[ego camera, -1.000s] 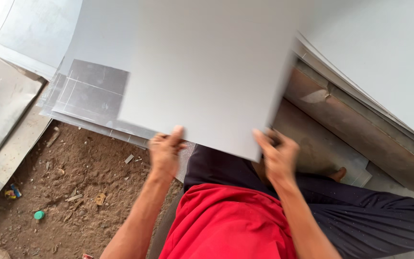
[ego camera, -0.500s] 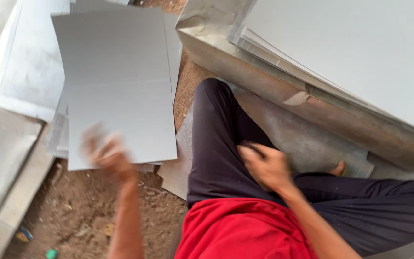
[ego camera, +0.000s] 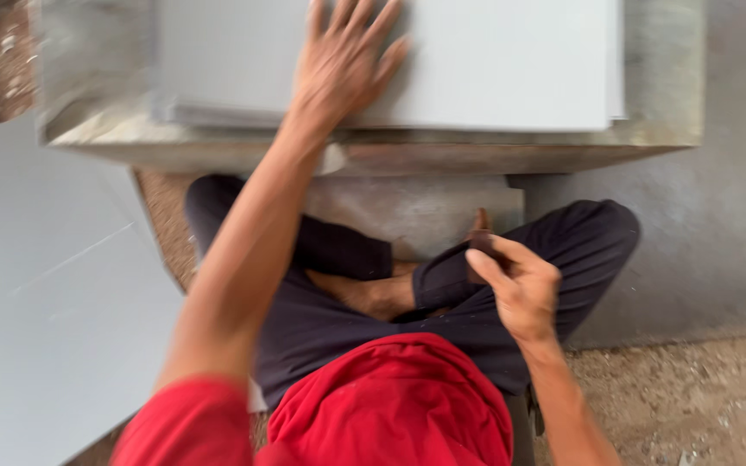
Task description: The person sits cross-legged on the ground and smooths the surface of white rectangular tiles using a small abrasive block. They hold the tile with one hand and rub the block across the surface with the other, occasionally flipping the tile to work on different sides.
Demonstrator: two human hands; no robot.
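Observation:
My left hand (ego camera: 347, 60) reaches forward, blurred, and lies flat with fingers spread on the top sheet of a stack of pale grey sheets (ego camera: 511, 60). The stack rests on a worn metal ledge (ego camera: 477, 155) in front of me. My right hand (ego camera: 520, 293) hovers by my right knee with its fingers curled around something small and dark; I cannot tell whether that is trouser cloth or an object. I sit cross-legged in dark trousers (ego camera: 330, 319) and a red shirt (ego camera: 390, 406).
A large grey sheet (ego camera: 45, 302) lies on the ground at my left, close to my knee. A grey slab (ego camera: 718, 242) covers the ground at right, and bare dirt with small debris (ego camera: 684, 397) shows at the lower right.
Both hands held one grey sheet a second ago and have let it go. My view has swung right to the stack, and my left hand now rests on it. My right hand dropped to my knee.

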